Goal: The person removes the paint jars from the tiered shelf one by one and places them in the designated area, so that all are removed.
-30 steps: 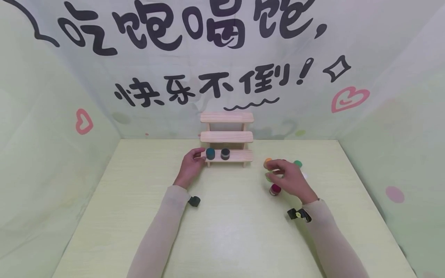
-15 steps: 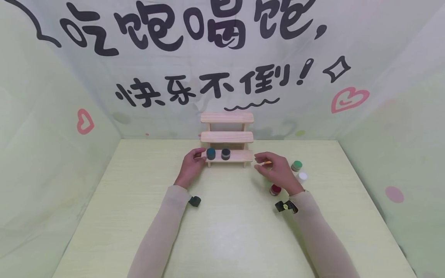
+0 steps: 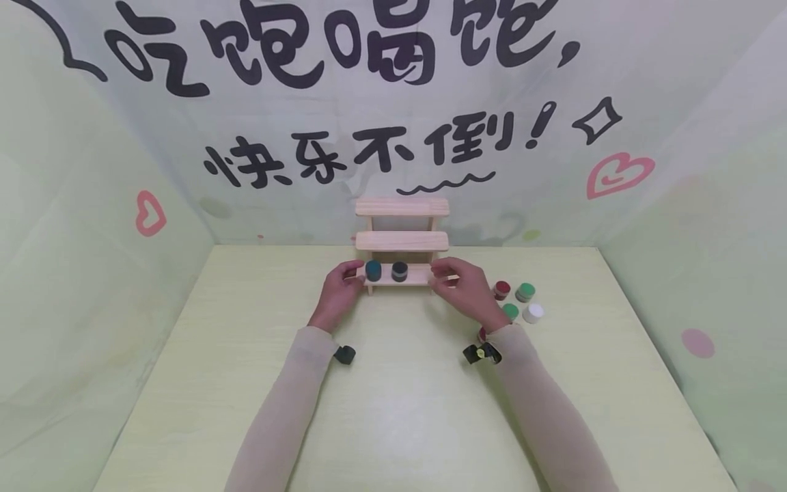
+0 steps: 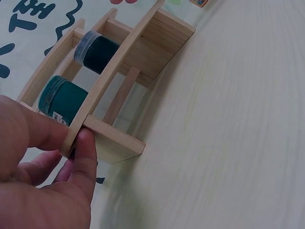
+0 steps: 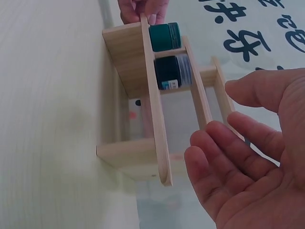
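A three-tier wooden display stand (image 3: 402, 240) stands against the back wall. On its lowest step are a teal paint jar (image 3: 373, 270) and a dark paint jar (image 3: 399, 271), both upright. My left hand (image 3: 336, 295) pinches the left end of that step, its thumb and fingers on either side of the board in the left wrist view. At the stand's right end is my right hand (image 3: 465, 290), fingers loosely bent and nothing between them; the right wrist view shows a gap between fingertips and board.
Right of my right hand stand a red jar (image 3: 501, 290), a green jar (image 3: 525, 292), another green jar (image 3: 510, 312) and a white jar (image 3: 533, 313). One more red jar is mostly behind the right wrist. An orange jar (image 4: 199, 2) peeks into the left wrist view.
My right hand has moved left, from above the loose jars to the stand's right end, uncovering several jars. The left hand and the two jars on the step have stayed put.
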Motion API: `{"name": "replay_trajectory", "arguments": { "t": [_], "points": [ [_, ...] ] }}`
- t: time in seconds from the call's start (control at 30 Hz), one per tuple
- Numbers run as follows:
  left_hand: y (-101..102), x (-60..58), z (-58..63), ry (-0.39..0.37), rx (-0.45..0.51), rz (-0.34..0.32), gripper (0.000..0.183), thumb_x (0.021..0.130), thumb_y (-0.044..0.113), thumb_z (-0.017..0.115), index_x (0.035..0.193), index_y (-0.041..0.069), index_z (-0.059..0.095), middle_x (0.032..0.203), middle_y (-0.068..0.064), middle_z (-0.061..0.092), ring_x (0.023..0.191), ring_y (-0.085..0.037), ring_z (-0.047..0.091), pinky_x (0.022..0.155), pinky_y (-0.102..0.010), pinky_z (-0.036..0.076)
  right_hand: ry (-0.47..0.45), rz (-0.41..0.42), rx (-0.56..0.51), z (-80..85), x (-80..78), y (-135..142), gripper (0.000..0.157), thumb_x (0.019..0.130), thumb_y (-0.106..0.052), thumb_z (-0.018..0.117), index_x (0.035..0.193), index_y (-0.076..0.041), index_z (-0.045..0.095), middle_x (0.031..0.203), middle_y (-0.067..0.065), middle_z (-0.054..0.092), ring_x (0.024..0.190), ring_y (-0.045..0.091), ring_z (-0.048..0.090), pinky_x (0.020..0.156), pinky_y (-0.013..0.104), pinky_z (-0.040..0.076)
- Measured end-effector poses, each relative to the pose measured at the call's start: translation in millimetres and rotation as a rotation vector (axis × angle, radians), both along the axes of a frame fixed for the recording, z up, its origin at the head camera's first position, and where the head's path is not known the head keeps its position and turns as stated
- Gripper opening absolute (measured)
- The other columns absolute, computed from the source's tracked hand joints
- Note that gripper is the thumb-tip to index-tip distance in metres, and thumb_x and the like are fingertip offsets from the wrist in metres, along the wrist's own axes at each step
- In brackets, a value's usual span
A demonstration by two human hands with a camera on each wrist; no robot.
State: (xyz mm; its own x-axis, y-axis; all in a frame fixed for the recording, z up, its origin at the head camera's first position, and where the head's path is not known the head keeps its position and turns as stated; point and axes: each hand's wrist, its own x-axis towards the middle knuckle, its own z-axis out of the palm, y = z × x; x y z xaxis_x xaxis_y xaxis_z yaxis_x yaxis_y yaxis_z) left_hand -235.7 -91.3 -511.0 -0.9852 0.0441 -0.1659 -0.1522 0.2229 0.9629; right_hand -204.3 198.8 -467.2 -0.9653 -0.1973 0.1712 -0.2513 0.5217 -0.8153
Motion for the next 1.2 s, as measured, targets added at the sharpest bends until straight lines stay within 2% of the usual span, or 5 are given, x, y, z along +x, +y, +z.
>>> {"name": "replay_trajectory", "arguments": {
  "t": [0.17,0.37,0.53,0.9,1.2],
  "points": [
    [1,-0.4,-0.4,0.004,0.004,-0.002,0.039,0.099,0.021,0.062,0.137,0.017,0.058,0.136,-0.011,0.058,0.126,-0.028,0.059,0.107,-0.044,0.049,-0.001,0.031,-0.006,-3.3,-8.6,-11,0.037,0.093,-0.022,0.074,0.125,-0.006,0.066,0.12,0.013,0.071,0.105,0.023,0.07,0.091,0.04,0.06],
    [1,-0.6,-0.9,0.012,0.004,-0.001,0.039,0.098,0.019,0.062,0.137,0.016,0.059,0.134,-0.011,0.059,0.124,-0.027,0.06,0.105,-0.043,0.05,-0.033,0.047,-0.004,-3.3,-15.8,-21,0.038,0.093,-0.024,0.074,0.127,-0.01,0.065,0.124,0.015,0.069,0.109,0.023,0.068,0.096,0.041,0.058],
    [1,-0.6,0.4,0.005,-0.002,0.006,0.04,0.098,0.019,0.062,0.137,0.016,0.059,0.135,-0.011,0.058,0.125,-0.028,0.059,0.106,-0.044,0.05,-0.064,0.059,0.001,-2.4,-22.4,-33,0.043,0.091,-0.019,0.075,0.131,-0.006,0.063,0.124,0.013,0.069,0.11,0.024,0.068,0.097,0.042,0.057],
    [3,1.1,0.6,0.004,-0.008,0.011,0.04,0.098,0.017,0.061,0.138,0.015,0.058,0.136,-0.013,0.057,0.127,-0.029,0.057,0.108,-0.045,0.048,-0.033,0.087,0.061,-14.4,-35.9,-52,0.049,0.09,-0.018,0.076,0.134,-0.003,0.061,0.125,0.01,0.069,0.107,0.025,0.068,0.093,0.04,0.058],
    [2,-0.4,-0.3,-0.003,-0.008,0.016,0.039,0.098,0.016,0.062,0.137,0.016,0.059,0.137,-0.011,0.056,0.126,-0.027,0.058,0.107,-0.043,0.05,-0.017,0.104,0.083,-16.0,-36.3,-54,0.044,0.091,-0.017,0.075,0.132,-0.006,0.063,0.118,0.008,0.072,0.1,0.023,0.069,0.087,0.041,0.059]
  ]
}}
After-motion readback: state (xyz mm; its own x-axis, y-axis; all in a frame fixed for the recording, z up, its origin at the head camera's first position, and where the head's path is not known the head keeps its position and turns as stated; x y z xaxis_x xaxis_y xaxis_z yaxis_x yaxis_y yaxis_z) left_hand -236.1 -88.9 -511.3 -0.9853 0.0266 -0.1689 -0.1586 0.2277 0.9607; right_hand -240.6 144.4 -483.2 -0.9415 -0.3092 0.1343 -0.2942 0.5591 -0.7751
